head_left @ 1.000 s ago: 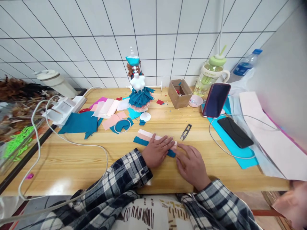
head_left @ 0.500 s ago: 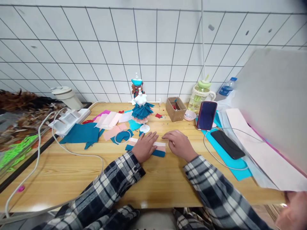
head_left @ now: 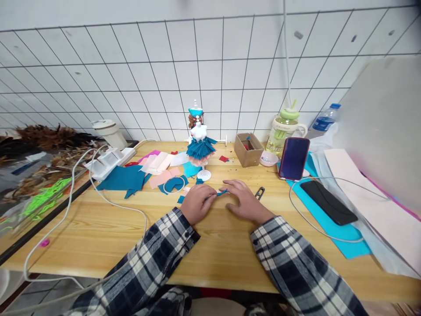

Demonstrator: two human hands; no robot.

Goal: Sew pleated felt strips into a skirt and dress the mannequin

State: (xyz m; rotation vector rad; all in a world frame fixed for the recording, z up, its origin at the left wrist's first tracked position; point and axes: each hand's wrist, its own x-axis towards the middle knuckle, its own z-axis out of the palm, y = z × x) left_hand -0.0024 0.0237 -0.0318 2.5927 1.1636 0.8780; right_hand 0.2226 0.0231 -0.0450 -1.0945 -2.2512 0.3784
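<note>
In front of the mannequin [head_left: 201, 149], the left hand [head_left: 198, 204] is pinching a teal strip [head_left: 222, 192] while the right hand [head_left: 245, 202] is meeting its end, thumb and fingers apart; with that end loosely controlled, the strip could be slipping askew.
</note>
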